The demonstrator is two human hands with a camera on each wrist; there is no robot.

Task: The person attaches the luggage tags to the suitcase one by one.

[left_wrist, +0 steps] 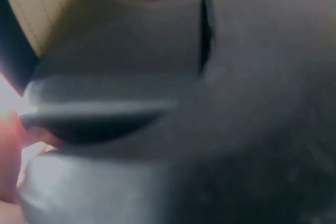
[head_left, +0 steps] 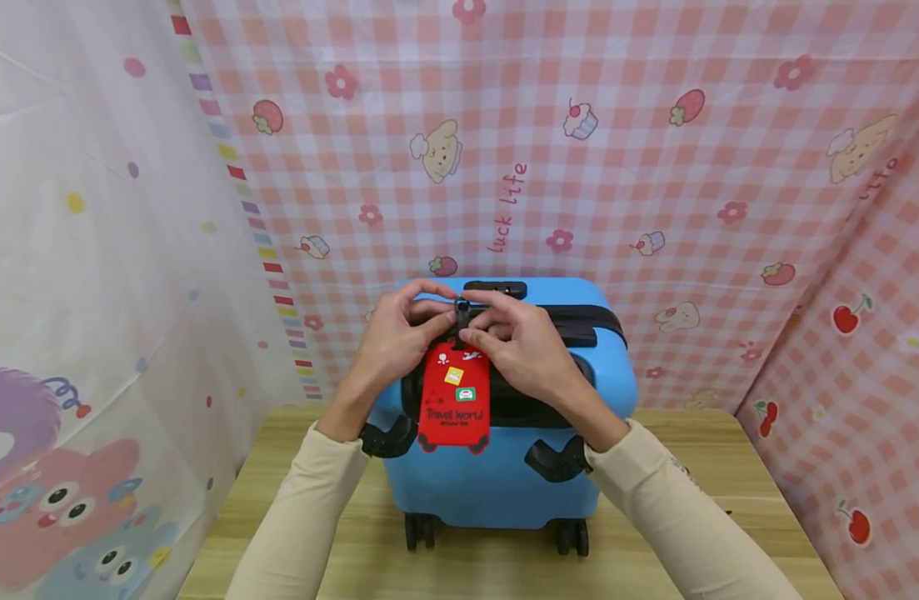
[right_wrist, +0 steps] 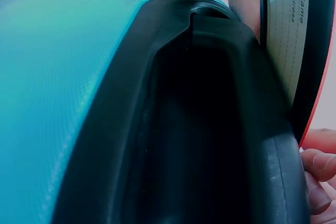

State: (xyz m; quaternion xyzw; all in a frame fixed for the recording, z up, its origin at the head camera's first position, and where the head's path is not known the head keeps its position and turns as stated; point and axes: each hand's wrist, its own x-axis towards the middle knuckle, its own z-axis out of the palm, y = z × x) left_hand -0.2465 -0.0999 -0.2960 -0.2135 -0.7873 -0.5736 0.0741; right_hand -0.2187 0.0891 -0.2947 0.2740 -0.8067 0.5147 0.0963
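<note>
L hand & R hand pinch blk strap, prob. steadying it; red luggage tag hangs at 6 o'clock.

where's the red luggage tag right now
In the head view, the red luggage tag hangs below the left hand and right hand, in front of the blue suitcase, slightly left of centre.

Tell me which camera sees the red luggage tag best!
The head view: nearly the whole front of the red luggage tag shows, with "Travel World" lettering. The right wrist view shows part of its back, with a pale card, slantwise. The left wrist view shows only a lined bit, apparently that back.
</note>
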